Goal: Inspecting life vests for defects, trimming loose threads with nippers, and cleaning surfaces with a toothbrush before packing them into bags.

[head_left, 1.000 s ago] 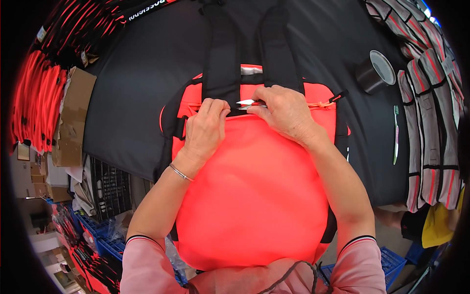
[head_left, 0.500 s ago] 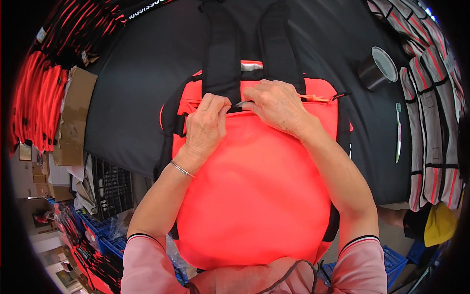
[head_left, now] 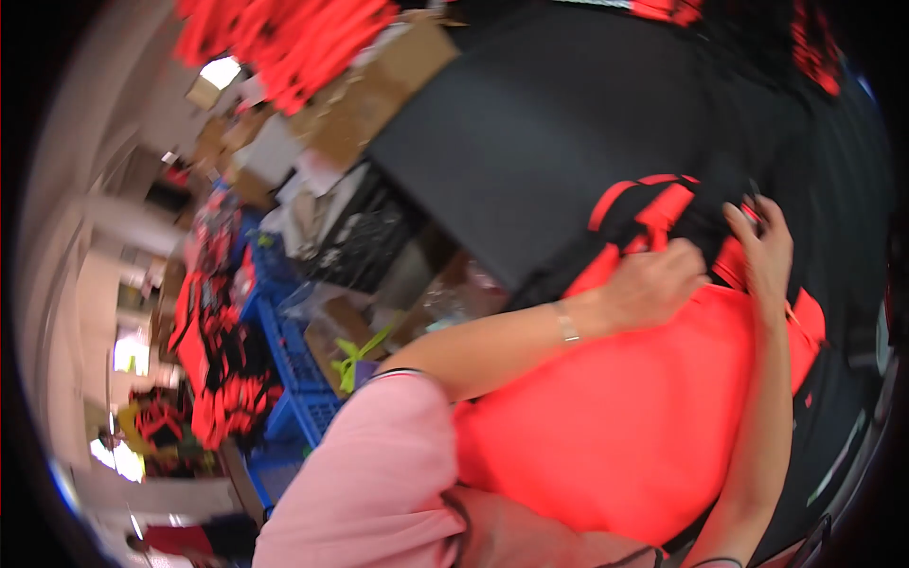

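Note:
A bright coral-red backpack (head_left: 606, 417) with black trim lies in front of me, its lower end against my body. My left hand (head_left: 655, 286), with a bracelet at the wrist, is closed at the pack's upper left by the top seam; motion smears the fingers, and what they pinch is hidden. Farther right, my right hand (head_left: 767, 251) is raised over the top of the pack. Its thumb and fingers are closed around a small tool (head_left: 755, 199) with a thin metal tip, blurred. Black shoulder straps merge with the dark table cover beyond.
A black-covered table (head_left: 530, 123) extends ahead. To the left are a cardboard box (head_left: 388, 85), a stack of red pieces (head_left: 284, 43), a black crate (head_left: 355, 246) and blue crates (head_left: 294, 350). A toothbrush (head_left: 838, 459) lies at the far right. Another person (head_left: 185, 540) shows at lower left.
My view has swung left, so the backpack now sits farther right in the picture. My hands have moved apart, the right one lifting with the small metal tool.

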A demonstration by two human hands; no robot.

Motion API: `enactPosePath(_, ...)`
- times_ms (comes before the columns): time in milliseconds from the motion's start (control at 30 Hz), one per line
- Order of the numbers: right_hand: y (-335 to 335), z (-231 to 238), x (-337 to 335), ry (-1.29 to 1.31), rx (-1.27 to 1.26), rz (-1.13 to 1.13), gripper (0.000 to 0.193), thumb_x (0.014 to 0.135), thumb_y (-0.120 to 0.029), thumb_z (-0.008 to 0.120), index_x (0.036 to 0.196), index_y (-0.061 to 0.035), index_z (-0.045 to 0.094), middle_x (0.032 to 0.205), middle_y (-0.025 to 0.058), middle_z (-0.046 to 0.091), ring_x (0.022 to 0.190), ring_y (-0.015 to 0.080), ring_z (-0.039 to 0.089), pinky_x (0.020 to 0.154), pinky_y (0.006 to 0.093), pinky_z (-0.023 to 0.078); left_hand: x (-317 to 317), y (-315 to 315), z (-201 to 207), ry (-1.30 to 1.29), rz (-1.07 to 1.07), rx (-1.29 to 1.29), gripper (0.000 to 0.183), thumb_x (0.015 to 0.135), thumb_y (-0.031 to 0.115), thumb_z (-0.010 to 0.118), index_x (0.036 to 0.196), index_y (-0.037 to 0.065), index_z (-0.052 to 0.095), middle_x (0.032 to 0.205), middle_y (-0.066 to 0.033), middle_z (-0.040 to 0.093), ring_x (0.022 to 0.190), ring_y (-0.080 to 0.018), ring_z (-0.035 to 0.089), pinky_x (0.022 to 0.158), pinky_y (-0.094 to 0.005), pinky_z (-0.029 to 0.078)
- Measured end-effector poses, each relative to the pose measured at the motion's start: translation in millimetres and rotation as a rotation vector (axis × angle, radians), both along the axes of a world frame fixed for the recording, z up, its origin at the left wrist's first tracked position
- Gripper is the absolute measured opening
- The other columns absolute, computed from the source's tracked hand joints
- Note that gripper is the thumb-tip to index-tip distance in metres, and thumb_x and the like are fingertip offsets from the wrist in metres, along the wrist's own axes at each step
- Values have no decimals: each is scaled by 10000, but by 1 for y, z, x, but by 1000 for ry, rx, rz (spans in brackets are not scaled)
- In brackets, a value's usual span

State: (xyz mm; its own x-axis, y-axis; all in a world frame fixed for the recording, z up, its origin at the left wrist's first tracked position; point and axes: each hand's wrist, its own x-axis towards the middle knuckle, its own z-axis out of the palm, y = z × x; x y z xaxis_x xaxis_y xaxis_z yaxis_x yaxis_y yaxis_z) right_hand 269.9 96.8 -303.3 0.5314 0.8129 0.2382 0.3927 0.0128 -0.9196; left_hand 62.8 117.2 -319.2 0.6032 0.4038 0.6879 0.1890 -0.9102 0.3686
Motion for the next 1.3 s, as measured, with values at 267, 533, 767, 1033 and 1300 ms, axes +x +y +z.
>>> enactPosePath(267,-6,-21,-21,-253,-5,-65,268,863,-85,763,1093,-54,629,742,-31,517,668,49,449,612,225,402,-9,56,57,435,431,70,174,719,117,706,890,135,733,1119,-138,566,1159,-355,507,948,-485,374)
enactPosePath(533,-37,10,-36,-135,-134,373,226,786,-15,768,976,-28,646,838,20,651,778,97,613,731,259,502,-24,71,61,400,206,-426,376,715,74,664,1062,201,736,1016,-105,639,1019,-301,635,890,-385,529)
enactPosePath(767,-47,24,-48,-121,-329,551,201,826,-73,728,973,30,636,858,158,693,808,281,686,749,374,530,-26,69,61,459,169,-400,484,771,0,669,1231,149,670,1194,-143,583,1102,-311,602,947,-375,494)
enactPosePath(1033,-50,22,-50,-155,-347,370,293,797,-122,811,961,56,645,808,149,690,744,217,676,684,339,526,-13,61,66,552,300,-418,412,764,178,815,1155,163,687,1219,-115,564,1139,-287,592,929,-374,515)
enactPosePath(1300,-45,30,-51,-60,-399,236,332,760,-164,855,930,39,655,794,105,696,741,129,659,682,300,525,-27,59,39,249,247,-61,270,765,100,792,1031,141,765,1350,-114,554,1234,-329,537,993,-388,477)
